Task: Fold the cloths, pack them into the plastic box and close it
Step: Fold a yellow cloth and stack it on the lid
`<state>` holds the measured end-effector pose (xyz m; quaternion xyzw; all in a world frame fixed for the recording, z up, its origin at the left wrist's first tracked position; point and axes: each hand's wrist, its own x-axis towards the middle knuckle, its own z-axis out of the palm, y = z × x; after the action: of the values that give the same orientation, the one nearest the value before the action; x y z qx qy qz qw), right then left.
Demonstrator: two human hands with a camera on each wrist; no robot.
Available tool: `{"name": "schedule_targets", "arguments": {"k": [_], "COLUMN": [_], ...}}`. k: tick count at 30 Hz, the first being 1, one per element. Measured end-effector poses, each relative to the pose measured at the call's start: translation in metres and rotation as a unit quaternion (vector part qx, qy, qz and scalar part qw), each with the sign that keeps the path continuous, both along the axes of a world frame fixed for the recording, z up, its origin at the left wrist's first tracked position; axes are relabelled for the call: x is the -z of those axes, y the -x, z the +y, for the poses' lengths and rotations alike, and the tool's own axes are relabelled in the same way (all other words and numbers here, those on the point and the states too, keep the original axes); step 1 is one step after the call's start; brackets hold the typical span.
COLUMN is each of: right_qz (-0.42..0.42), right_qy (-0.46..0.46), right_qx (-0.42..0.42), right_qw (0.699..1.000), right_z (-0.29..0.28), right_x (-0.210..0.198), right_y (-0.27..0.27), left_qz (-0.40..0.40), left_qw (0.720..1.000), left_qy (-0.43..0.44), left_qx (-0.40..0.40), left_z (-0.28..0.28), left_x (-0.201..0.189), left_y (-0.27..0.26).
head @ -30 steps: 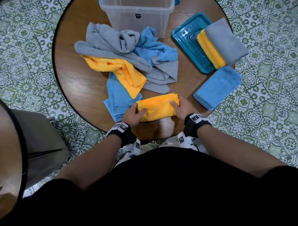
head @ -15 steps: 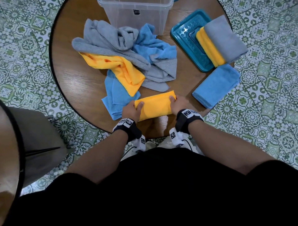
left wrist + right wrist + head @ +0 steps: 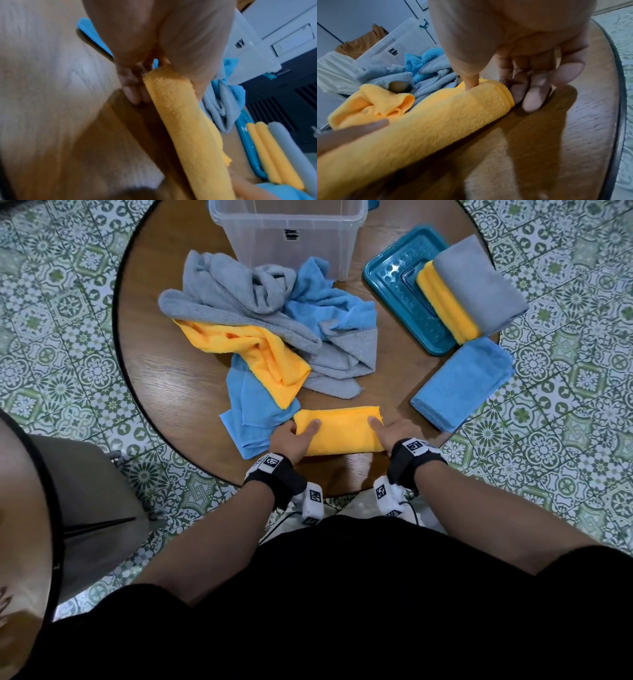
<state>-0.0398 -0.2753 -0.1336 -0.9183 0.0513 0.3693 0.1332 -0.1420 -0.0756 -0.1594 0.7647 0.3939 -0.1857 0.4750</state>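
A folded orange cloth [image 3: 340,430] lies near the front edge of the round wooden table [image 3: 164,378]. My left hand [image 3: 291,436] grips its left end, thumb on top and fingers under the edge [image 3: 133,96]. My right hand [image 3: 394,429] grips its right end the same way, thumb pressed into the top [image 3: 471,82]. The orange cloth [image 3: 426,121] is held just off the wood in the wrist views. The clear plastic box [image 3: 291,234] stands open at the back. Its teal lid [image 3: 397,292] lies right of it.
An unfolded heap of grey [image 3: 239,299], blue [image 3: 325,302] and orange [image 3: 253,350] cloths fills the table's middle. Folded orange [image 3: 445,306] and grey [image 3: 479,282] cloths sit on the lid; a folded blue cloth [image 3: 462,381] overhangs the table's right edge. A chair [image 3: 85,508] stands front left.
Both hands have stayed on the ends of the folded orange cloth, their grip shifting slightly at the front edge of the table. Nothing else moved.
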Motion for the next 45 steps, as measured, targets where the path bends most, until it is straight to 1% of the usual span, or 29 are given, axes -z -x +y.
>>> {"name": "schedule_targets", "arguments": {"k": [2, 3, 4, 5, 6, 7, 9, 10, 12, 14, 16, 17, 18, 20, 22, 23, 25, 27, 29, 30, 32, 35, 37, 39, 42, 44, 45], "right_qz": [-0.092, -0.145, -0.175, -0.172, -0.138, -0.082, 0.008, 0.029, 0.03, 0.009, -0.02, -0.037, -0.056, -0.099, -0.146, -0.163, -0.181, -0.2, -0.21, -0.21, -0.208, -0.201, -0.194, -0.188, -0.179, -0.171, -0.172], "right_qy": [-0.02, -0.058, -0.112, -0.175, -0.229, -0.266, -0.297, -0.301, -0.302, -0.335, -0.376, -0.396, -0.41, -0.417, -0.391, -0.379, -0.373, -0.384, -0.375, -0.365, -0.343, -0.311, -0.305, -0.299, -0.264, -0.243, -0.231], "right_qx": [-0.014, -0.012, -0.025, -0.058, -0.088, -0.107, -0.103, -0.088, -0.044, 0.017, 0.099, 0.154, 0.212, 0.314, 0.344, 0.359, 0.402, 0.448, 0.479, 0.485, 0.479, 0.458, 0.447, 0.429, 0.365, 0.323, 0.304], "right_qw": [0.995, 0.988, 0.978, 0.968, 0.96, 0.954, 0.949, 0.949, 0.952, 0.942, 0.921, 0.904, 0.885, 0.847, 0.841, 0.837, 0.816, 0.782, 0.765, 0.766, 0.781, 0.808, 0.818, 0.832, 0.875, 0.899, 0.908], "right_z": [0.003, 0.006, 0.009, 0.012, 0.017, 0.02, 0.022, 0.022, 0.019, 0.011, 0.0, -0.006, -0.013, -0.025, -0.04, -0.05, -0.066, -0.086, -0.104, -0.111, -0.124, -0.137, -0.142, -0.147, -0.155, -0.162, -0.164], "right_x": [-0.01, -0.015, -0.021, -0.027, -0.033, -0.04, -0.047, -0.051, -0.06, -0.068, -0.077, -0.081, -0.082, -0.083, -0.084, -0.084, -0.084, -0.084, -0.079, -0.074, -0.064, -0.052, -0.047, -0.042, -0.03, -0.023, -0.022], "right_y": [0.002, 0.002, 0.002, 0.001, 0.0, -0.002, -0.003, -0.003, -0.005, -0.011, -0.02, -0.024, -0.029, -0.043, -0.056, -0.064, -0.073, -0.085, -0.097, -0.104, -0.115, -0.127, -0.134, -0.139, -0.145, -0.148, -0.149], "left_qz": [-0.068, -0.1, -0.129, -0.151, -0.17, -0.178, -0.185, -0.192, -0.206, -0.238, -0.276, -0.279, -0.267, -0.196, -0.127, -0.111, -0.102, -0.108, -0.097, -0.089, -0.079, -0.076, -0.086, -0.077, -0.059, -0.048, -0.055], "left_qw": [0.997, 0.994, 0.989, 0.984, 0.978, 0.973, 0.963, 0.958, 0.953, 0.949, 0.94, 0.937, 0.936, 0.946, 0.944, 0.939, 0.935, 0.93, 0.924, 0.922, 0.927, 0.938, 0.945, 0.949, 0.939, 0.938, 0.94], "left_qy": [0.025, 0.032, 0.04, 0.052, 0.064, 0.076, 0.103, 0.114, 0.122, 0.135, 0.178, 0.2, 0.218, 0.228, 0.219, 0.209, 0.197, 0.198, 0.2, 0.201, 0.191, 0.188, 0.185, 0.144, 0.064, 0.027, 0.005], "left_qx": [0.013, 0.03, 0.054, 0.077, 0.103, 0.127, 0.166, 0.18, 0.187, 0.157, 0.092, 0.072, 0.07, 0.119, 0.212, 0.25, 0.275, 0.29, 0.312, 0.32, 0.313, 0.282, 0.255, 0.269, 0.332, 0.342, 0.338], "left_z": [0.002, 0.003, 0.003, 0.003, 0.004, 0.006, 0.009, 0.01, 0.008, 0.001, -0.015, -0.026, -0.038, -0.063, -0.084, -0.094, -0.111, -0.129, -0.143, -0.147, -0.153, -0.159, -0.16, -0.159, -0.16, -0.164, -0.166], "left_x": [-0.007, -0.012, -0.019, -0.028, -0.037, -0.046, -0.059, -0.065, -0.078, -0.092, -0.106, -0.11, -0.113, -0.111, -0.1, -0.097, -0.095, -0.097, -0.097, -0.092, -0.083, -0.071, -0.065, -0.058, -0.044, -0.042, -0.042], "left_y": [-0.005, -0.008, -0.012, -0.016, -0.02, -0.026, -0.039, -0.046, -0.063, -0.081, -0.098, -0.106, -0.114, -0.125, -0.135, -0.14, -0.149, -0.162, -0.173, -0.177, -0.185, -0.193, -0.196, -0.195, -0.19, -0.188, -0.187]}}
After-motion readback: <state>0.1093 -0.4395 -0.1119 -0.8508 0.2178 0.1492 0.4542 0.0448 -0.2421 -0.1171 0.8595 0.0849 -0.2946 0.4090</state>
